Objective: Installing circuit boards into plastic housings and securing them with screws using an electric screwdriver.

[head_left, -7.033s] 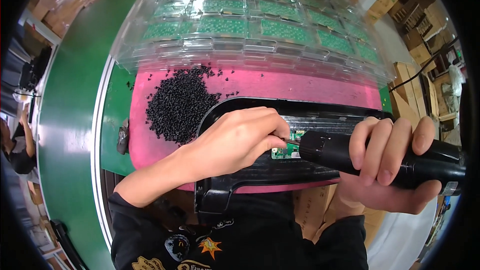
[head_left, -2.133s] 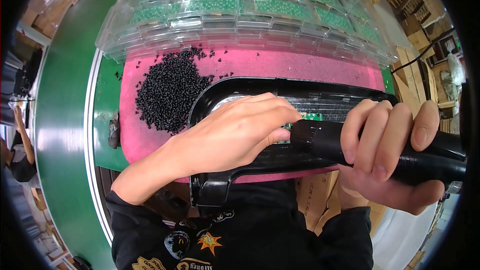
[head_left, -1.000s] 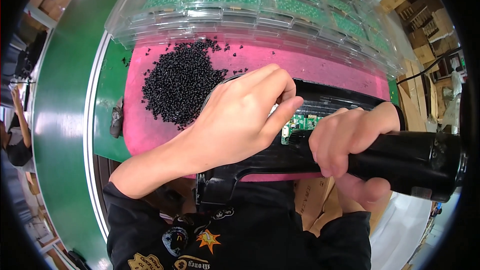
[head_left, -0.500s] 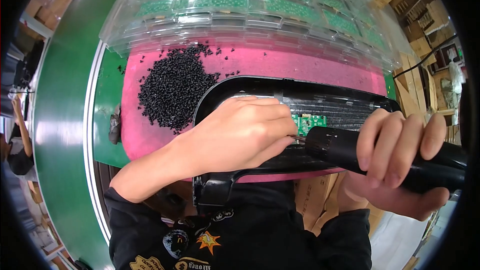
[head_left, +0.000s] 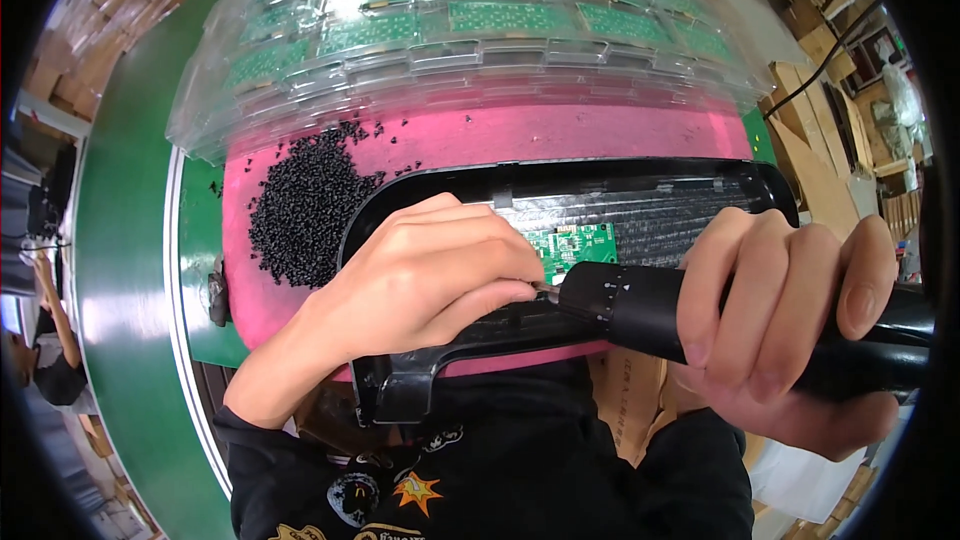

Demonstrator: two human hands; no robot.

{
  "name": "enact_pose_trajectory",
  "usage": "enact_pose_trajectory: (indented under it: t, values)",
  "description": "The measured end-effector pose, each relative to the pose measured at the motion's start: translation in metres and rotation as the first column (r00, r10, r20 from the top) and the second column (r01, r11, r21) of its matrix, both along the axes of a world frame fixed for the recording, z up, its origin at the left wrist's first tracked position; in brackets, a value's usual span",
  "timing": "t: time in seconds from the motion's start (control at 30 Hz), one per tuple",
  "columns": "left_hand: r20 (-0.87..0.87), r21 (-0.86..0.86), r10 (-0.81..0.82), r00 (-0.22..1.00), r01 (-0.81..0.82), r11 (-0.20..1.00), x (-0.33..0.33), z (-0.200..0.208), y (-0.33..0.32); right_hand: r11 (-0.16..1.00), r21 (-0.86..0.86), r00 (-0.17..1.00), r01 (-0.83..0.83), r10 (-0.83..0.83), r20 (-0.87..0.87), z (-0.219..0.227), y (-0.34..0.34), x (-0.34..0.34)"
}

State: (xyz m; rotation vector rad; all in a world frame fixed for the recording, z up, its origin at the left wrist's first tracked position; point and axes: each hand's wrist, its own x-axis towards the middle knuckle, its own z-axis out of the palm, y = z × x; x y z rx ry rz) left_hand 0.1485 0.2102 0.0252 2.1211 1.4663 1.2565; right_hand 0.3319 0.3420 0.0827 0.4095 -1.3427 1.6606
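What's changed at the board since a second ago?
The left hand has moved from above the board toward the body, its fingertips now at the driver's metal bit. The right hand has shifted its grip back along the driver, away from the tip. Unchanged: board in casing, black pile beside it.

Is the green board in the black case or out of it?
In: the green board lies inside the black case, whose raised far rim shows behind it. The left hand and screwdriver hide part.
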Motion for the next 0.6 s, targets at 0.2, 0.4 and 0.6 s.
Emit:
enact_pose_trajectory:
  t: [0.2, 0.4, 0.6]
  values:
    - [0.070, -0.032, 0.272, 0.960, -0.270, 0.962, 0.000, 0.008, -0.002, 0.980, 0.104, 0.918, 0.168, -0.194, 0.346, 0.002, 0.012, 0.020]
    - [-0.013, -0.013, 0.296, 0.955, -0.296, 0.955, 0.005, 0.005, 0.002, 0.978, 0.015, 0.905, 0.207, -0.198, 0.378, -0.015, 0.022, 0.024]
    - [0.011, -0.044, 0.317, 0.948, -0.316, 0.948, 0.008, 0.008, 0.000, 0.978, -0.016, 0.865, 0.209, -0.177, 0.469, -0.013, 0.019, 0.019]
